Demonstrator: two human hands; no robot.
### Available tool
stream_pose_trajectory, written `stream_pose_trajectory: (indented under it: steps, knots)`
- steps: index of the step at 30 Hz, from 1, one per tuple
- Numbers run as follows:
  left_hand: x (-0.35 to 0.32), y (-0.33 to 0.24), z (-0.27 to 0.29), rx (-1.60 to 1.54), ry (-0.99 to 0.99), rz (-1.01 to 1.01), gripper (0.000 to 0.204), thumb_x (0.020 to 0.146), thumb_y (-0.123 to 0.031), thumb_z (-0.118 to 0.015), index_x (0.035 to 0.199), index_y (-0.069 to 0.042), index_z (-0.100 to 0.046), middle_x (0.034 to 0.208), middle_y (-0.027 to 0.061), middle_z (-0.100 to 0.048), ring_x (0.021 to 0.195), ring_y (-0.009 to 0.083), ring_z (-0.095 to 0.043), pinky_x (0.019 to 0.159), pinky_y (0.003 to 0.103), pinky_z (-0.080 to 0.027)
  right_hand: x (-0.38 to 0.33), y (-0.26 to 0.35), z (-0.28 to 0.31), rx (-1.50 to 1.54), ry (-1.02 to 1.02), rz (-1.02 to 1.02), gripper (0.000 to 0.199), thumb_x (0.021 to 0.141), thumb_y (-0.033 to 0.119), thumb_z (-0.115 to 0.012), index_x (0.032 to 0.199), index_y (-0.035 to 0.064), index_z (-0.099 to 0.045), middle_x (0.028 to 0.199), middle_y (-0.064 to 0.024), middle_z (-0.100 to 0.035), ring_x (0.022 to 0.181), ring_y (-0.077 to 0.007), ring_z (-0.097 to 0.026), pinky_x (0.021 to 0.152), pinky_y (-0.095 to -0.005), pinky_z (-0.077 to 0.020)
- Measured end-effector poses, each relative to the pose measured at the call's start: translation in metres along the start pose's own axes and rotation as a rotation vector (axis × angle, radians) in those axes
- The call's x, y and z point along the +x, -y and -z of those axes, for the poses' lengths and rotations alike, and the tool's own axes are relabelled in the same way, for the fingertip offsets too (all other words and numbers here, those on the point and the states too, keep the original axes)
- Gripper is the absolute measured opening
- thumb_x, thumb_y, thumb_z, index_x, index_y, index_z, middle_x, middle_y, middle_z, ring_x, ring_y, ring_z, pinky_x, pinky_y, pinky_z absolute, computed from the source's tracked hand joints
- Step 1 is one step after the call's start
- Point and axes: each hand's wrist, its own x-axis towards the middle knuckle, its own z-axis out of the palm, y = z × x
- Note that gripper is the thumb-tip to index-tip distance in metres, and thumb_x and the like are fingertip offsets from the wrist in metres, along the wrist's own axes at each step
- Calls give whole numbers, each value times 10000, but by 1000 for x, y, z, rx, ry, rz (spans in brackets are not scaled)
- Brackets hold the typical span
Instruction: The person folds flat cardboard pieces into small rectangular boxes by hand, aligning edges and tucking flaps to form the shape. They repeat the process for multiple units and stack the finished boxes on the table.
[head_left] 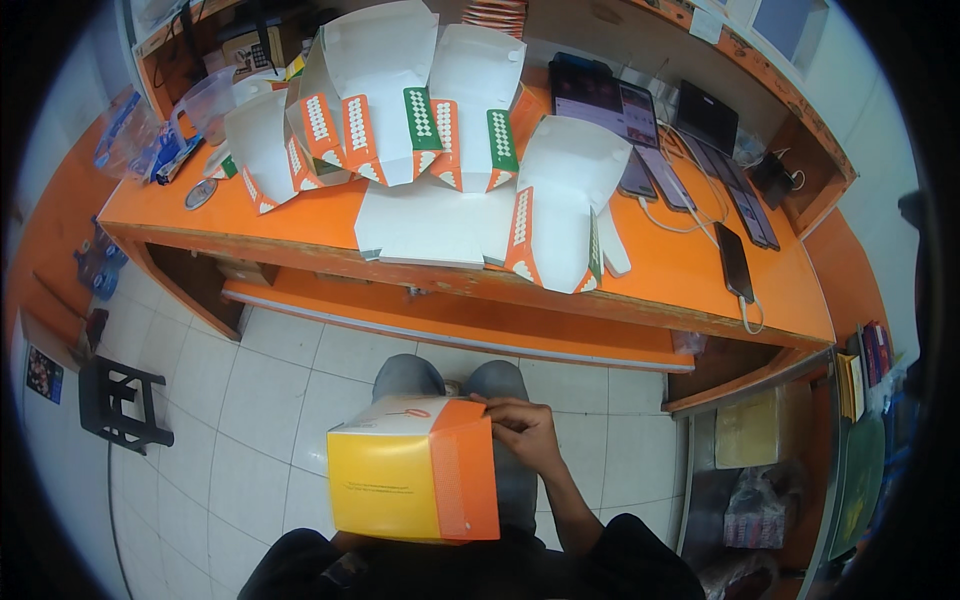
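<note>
On my lap stands a cardboard box (385,485) with a yellow face, an orange side and a white upper panel. My right hand (525,430) pinches its upper right edge, fingers bent against the orange side. Of my left arm only a bit of skin (347,540) shows below the box's lower left corner; the left hand's fingers are hidden behind it. Ahead on the orange desk (305,225) several opened boxes stand, white inside with orange and green flaps, among them a single box (570,200) near the front edge. A stack of flat white card (430,225) lies beside it.
Several phones and tablets with white cables lie at the desk's right, one phone (733,262) near the edge. Clear plastic containers (207,105) stand at the left. A black stool (125,400) is on the tiled floor. Shelves with bagged goods (755,510) flank my right.
</note>
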Motion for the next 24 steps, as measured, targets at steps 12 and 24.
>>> stream_pose_trajectory:
  steps: [12, 24]
  knots:
    - [1, -6, 1, -11, 25, -4, 337, 839, -62, -657, 1166, -35, -579, 1071, 91, -617, 1010, 197, -576, 853, 329, -456, 6, 6, -2, -181, 58, 145, 243, 805, 20, -702, 1047, 22, -703, 1221, -131, -626, 1122, -237, -605, 955, -324, -475]
    - [18, -37, 11, -58, 27, -40, 333, 859, -38, -639, 1184, -25, -566, 1045, 80, -632, 974, 166, -606, 824, 297, -485, 5, -20, 3, 156, 46, 35, 270, 775, -37, -729, 1001, 15, -592, 1052, -58, -569, 1012, -153, -581, 885, -269, -453]
